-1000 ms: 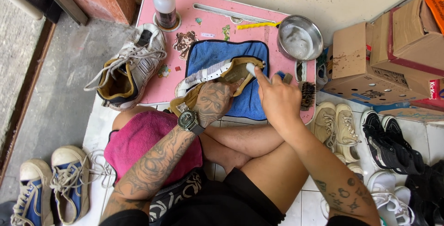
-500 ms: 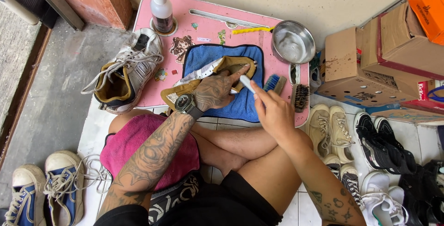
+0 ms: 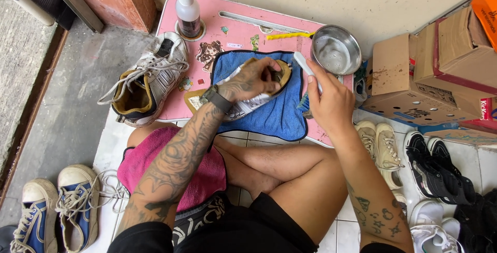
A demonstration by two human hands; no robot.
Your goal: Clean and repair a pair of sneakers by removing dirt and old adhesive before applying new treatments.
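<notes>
Pink table (image 3: 235,17): blue cloth (image 3: 277,113), bottle (image 3: 187,12), bowl (image 3: 335,51).

A white-capped bottle (image 3: 187,11) is standing at the pink surface's (image 3: 240,17) far left corner, with a yellow brush (image 3: 290,35) lying beside a steel bowl (image 3: 336,53). A grey sneaker (image 3: 147,82) is hanging over the left edge. Cardboard boxes (image 3: 440,72) are piling up on the right, above beige shoes (image 3: 380,147).

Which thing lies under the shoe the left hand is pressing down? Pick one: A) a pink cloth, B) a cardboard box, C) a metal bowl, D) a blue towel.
D: the left hand holds the shoe down on the blue towel, spread on the pink table.
</notes>
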